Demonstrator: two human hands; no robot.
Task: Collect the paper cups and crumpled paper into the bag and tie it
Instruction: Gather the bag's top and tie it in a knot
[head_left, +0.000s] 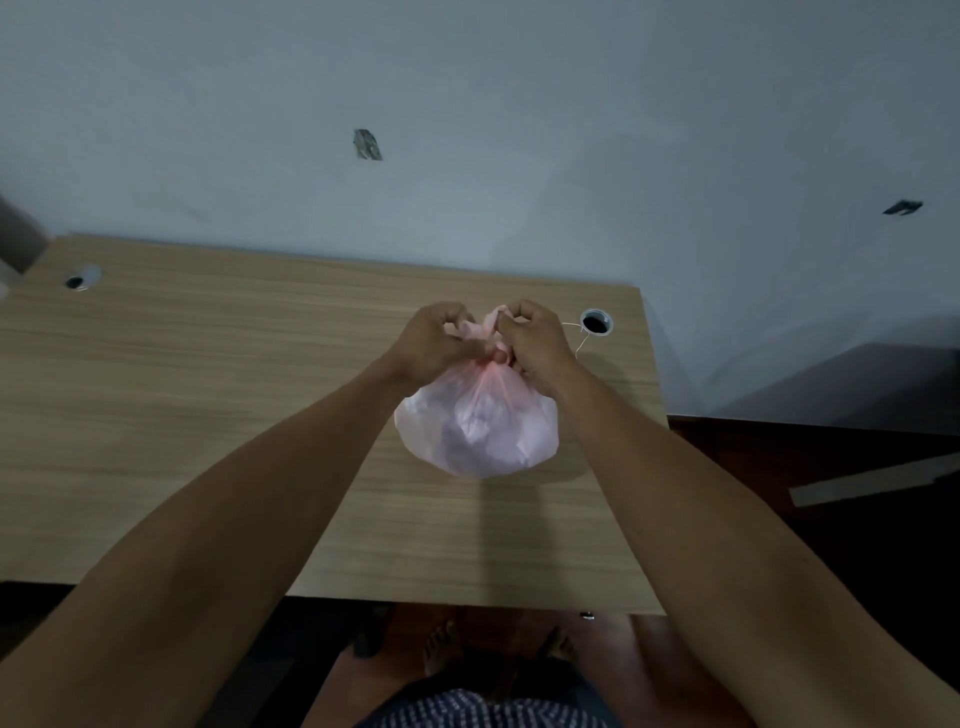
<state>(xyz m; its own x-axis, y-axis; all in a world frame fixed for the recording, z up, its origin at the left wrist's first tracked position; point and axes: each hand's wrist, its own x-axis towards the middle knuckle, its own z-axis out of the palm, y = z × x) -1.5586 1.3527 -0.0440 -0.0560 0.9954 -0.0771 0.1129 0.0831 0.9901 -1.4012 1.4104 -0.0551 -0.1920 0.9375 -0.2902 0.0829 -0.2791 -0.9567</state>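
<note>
A pale pink plastic bag (478, 428) sits bulging on the wooden table (208, 405), right of centre. White crumpled paper shows faintly through its thin skin; no cups can be made out inside. The bag's neck is gathered and twisted at the top. My left hand (434, 343) pinches one handle strip of the bag. Just right of it, my right hand (530, 343) pinches the other strip. The two strips cross between my hands above the neck.
A cable hole with a white ring (596, 322) lies in the table just right of my hands, and a thin string (582, 340) lies beside it. Another cable hole (78, 282) is at the far left. The wall runs behind the table, and dark floor lies to the right.
</note>
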